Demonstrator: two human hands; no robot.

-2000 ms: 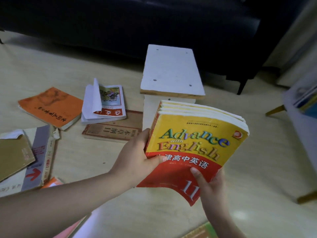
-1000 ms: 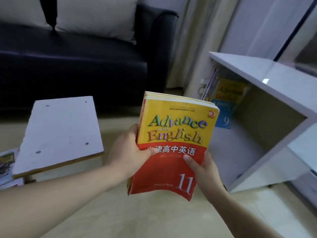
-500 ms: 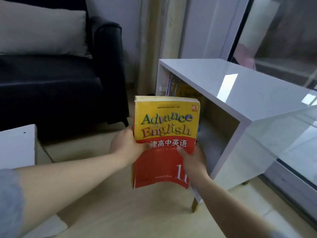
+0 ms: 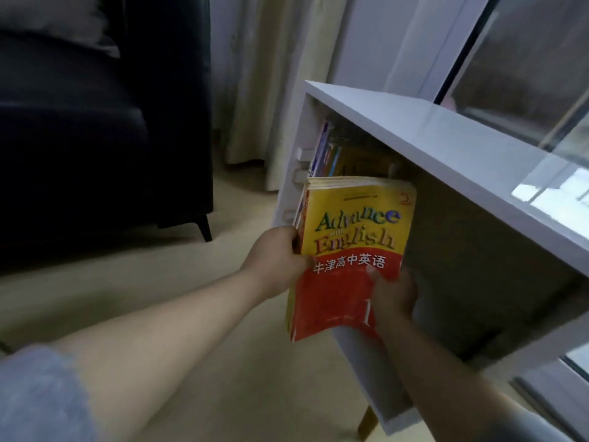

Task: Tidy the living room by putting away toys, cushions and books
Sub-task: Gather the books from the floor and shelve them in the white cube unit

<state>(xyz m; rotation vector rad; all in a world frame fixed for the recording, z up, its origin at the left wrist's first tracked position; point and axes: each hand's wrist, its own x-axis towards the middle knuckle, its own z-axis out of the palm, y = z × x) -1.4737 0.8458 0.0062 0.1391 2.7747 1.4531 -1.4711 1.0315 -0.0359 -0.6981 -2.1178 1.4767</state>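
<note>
A stack of yellow-and-red "Advance with English" books (image 4: 353,237) stands upright between both my hands at the mouth of a white open-fronted cabinet (image 4: 446,138). My left hand (image 4: 280,256) grips the stack's left edge, thumb on the front cover. My right hand (image 4: 393,295) grips its lower right corner, thumb on the cover. Inside the cabinet, at its left end, several books (image 4: 328,148) stand upright, partly hidden behind the held stack.
A dark sofa (image 4: 95,138) with a black leg (image 4: 204,226) and a pale cushion (image 4: 60,23) stands at the left. Beige curtains (image 4: 271,90) hang behind the cabinet. A glass door (image 4: 526,59) is at the right. Light wooden floor lies below.
The view has swung right from the floor books and white stool to the cabinet. Both hands have carried the stack forward, up to the cabinet's opening.
</note>
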